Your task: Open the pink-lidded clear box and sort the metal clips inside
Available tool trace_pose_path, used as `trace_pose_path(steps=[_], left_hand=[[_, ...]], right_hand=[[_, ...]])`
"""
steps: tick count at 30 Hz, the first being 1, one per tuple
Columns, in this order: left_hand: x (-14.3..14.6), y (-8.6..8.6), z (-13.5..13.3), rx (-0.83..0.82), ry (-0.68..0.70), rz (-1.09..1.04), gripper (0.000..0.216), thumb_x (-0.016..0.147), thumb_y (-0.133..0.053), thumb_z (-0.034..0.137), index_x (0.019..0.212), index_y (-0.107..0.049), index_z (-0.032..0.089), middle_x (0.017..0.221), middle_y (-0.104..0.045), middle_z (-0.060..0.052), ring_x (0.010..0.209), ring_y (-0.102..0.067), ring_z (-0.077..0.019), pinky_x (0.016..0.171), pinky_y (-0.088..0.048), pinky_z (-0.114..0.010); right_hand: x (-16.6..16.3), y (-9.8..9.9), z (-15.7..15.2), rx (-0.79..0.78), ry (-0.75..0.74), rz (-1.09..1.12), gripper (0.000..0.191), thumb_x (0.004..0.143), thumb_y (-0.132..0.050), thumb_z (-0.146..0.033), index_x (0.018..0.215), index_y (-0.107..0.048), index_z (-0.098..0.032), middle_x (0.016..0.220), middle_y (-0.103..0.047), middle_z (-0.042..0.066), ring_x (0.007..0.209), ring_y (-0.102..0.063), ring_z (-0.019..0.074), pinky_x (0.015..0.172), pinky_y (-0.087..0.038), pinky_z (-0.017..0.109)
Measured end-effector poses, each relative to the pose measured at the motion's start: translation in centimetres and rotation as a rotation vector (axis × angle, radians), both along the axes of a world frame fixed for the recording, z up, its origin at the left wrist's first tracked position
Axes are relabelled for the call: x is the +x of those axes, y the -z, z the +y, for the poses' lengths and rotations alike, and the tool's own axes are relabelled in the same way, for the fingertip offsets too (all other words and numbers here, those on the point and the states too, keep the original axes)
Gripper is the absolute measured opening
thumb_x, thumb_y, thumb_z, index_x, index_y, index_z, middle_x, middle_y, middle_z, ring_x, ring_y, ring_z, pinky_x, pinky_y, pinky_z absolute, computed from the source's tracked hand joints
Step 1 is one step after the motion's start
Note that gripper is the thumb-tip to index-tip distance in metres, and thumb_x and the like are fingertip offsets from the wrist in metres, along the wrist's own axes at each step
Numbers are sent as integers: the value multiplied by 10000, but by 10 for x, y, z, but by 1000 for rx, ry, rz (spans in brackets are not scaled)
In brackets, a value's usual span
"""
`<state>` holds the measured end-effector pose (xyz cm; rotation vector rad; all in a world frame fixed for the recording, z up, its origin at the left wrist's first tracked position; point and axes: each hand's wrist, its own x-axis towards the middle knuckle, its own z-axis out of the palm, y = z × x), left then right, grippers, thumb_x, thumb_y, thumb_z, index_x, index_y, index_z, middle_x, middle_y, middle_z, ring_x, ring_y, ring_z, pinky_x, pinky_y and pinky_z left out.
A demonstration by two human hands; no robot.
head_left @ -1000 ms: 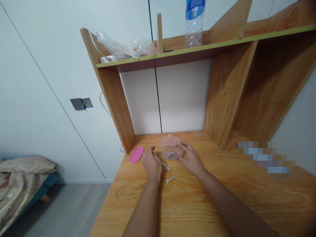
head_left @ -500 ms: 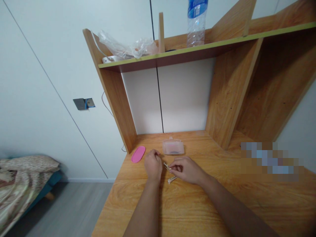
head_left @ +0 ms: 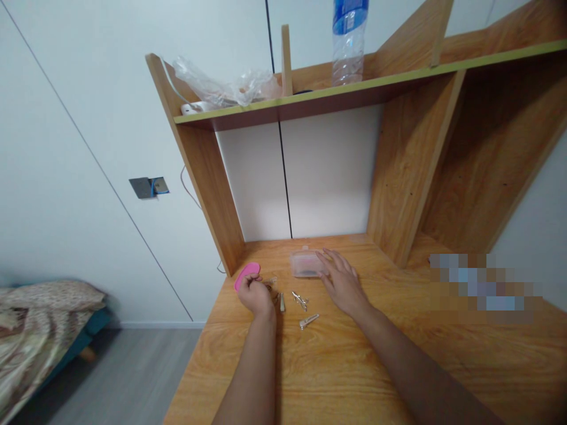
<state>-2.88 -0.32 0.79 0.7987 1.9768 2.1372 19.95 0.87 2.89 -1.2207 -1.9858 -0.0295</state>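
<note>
My left hand has its fingers curled closed over the near edge of a pink oval tray. What is in those fingers, if anything, is hidden. Just right of it lie several small metal clips, among them a silvery clip, partly behind the hand. Two more metallic pieces, a pair of crossed clips and a single clip, rest on the desk between my hands. With fingers spread, my right hand is at the right end of a clear plastic box, its fingertips overlapping the box in view.
A wooden desk carries a shelf unit. On the upper shelf are a plastic bottle with a blue label and a crumpled plastic bag. A blurred patch covers the desk's right side. A bed stands at the left.
My right hand has let go of the crossed clips and moved up and right to the plastic box, fingers spreading. My left hand has moved left to the pink tray, uncovering more clips.
</note>
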Motion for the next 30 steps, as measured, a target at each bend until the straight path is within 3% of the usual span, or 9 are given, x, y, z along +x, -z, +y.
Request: trace_pose_path(steps=[7,11,22,30], left_hand=[[-5,8,9,51,-58,-158,191,576,-417,106,679,-520,230,634,-571,7,629,-630,-173,613,-518,-311],[-7,10,10,48,-69,-186,177,573,-425,123,680,-519,229,637,-566,7,644,-632,-176,600,-513,-305],[-7,8,8,-13,-42,-181,160,613,-437,139,705,-511,246,667,-570,-5,666,-626,-182,614,-520,-319],[-6,7,7,10,-46,-213,133,609,-456,138,674,-520,235,652,-573,6,626,-609,-171,608,-501,-313]], right_hand=[[4,5,5,-59,-44,66,310,881,-554,-184,1177,-603,-262,1223,-560,77,1172,-563,247,1040,-449,416],[1,8,5,-78,-28,83,242,828,-564,-119,1029,-618,-242,1200,-542,71,1156,-576,235,1051,-449,382],[-2,2,0,-52,70,87,148,782,-628,-231,930,-633,-237,1202,-517,73,1117,-589,245,1038,-460,397],[0,7,2,-88,-10,83,81,825,-654,-281,888,-634,-235,1209,-519,68,1152,-577,243,1031,-463,394]])
